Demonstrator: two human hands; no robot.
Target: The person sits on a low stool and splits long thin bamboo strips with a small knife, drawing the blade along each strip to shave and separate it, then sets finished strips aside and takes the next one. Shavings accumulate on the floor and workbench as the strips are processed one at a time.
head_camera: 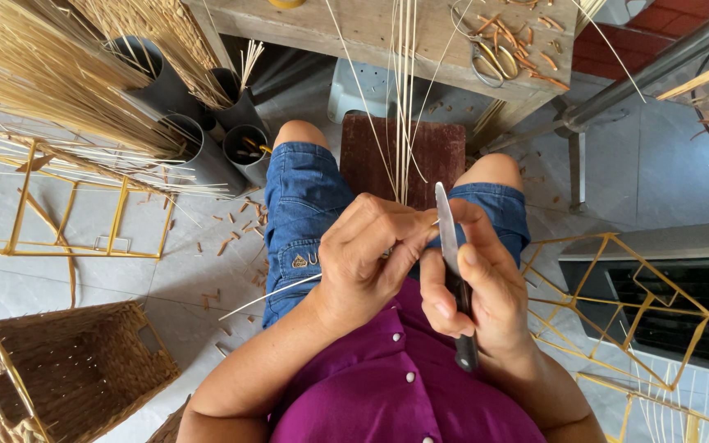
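My left hand is closed around a bundle of thin pale cane strips that rise straight up towards the wooden table. One strip end sticks out to the left below my fist. My right hand grips a knife with a dark handle, its grey blade pointing up and lying against the strips right beside my left fingers. Both hands are over my lap, above denim shorts and a magenta shirt.
A wooden table with cane offcuts stands ahead. Dark tubes holding cane bundles are at left. Yellow wire frames lie left and right. A woven basket sits at bottom left. Chips litter the tiled floor.
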